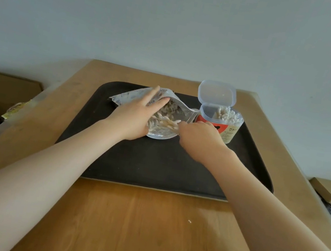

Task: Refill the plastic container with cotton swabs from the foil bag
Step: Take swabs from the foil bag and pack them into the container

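Head view | left hand [135, 118] flat, fingers straight, pressing foil bag [162, 111] on tray [153, 167] | right hand [198, 134] pinching cotton swabs [166, 123] at bag mouth | plastic container [220, 121] lid up, beside bag

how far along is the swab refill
Partly done. The plastic container stands on the tray with its lid flipped open and some swabs already upright inside. In hand: the left hand holds the foil bag open while the right hand picks at the cotton swabs at its mouth. Left: moving those over and shutting the lid.
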The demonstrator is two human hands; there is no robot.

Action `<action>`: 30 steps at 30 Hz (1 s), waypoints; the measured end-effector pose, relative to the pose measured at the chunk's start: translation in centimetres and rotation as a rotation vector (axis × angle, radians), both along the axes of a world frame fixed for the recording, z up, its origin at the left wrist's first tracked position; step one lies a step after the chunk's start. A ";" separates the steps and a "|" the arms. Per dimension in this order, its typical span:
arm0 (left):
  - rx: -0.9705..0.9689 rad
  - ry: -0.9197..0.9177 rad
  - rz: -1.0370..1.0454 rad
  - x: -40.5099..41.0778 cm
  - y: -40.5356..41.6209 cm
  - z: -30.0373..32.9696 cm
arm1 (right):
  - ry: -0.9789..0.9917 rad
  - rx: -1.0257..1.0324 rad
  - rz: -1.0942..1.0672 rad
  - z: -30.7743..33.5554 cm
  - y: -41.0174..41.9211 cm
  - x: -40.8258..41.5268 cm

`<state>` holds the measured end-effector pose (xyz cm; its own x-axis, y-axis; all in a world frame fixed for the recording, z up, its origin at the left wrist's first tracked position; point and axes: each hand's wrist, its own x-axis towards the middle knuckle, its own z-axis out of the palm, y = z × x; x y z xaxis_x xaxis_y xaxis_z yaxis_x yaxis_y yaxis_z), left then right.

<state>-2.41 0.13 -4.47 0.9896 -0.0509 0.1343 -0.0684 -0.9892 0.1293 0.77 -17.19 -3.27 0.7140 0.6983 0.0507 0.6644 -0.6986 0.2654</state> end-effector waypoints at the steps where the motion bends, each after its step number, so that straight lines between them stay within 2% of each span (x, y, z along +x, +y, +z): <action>1: -0.035 0.011 0.004 0.0 -0.1 -0.2 | 0.033 -0.007 -0.013 -0.2 -0.7 0.3; 3: -0.075 -0.080 -0.027 -0.4 -0.4 -0.8 | 0.107 -0.024 -0.022 -0.7 -2.1 0.8; 5: -0.035 -0.292 -0.122 -0.8 -1.1 -1.2 | 0.182 0.010 -0.031 -0.7 -3.1 1.1; 7: 0.039 -0.376 -0.220 -0.9 -2.3 -1.3 | 0.209 0.065 -0.008 -0.5 -3.7 1.1; 10: 0.170 -0.280 -0.284 -0.6 -4.2 -1.0 | 0.170 0.079 0.109 0.4 -4.1 0.4; 15: 0.057 -0.147 -0.162 -0.2 -5.2 -0.2 | 0.142 0.155 0.240 1.5 -4.7 -0.1; 22: 0.027 -0.107 -0.192 -0.1 -5.5 -0.5 | 0.227 0.265 0.180 0.4 -5.1 1.9; 30: -0.320 -0.198 0.054 0.8 -5.8 -1.1 | 0.264 0.511 -0.044 -1.0 -4.6 3.4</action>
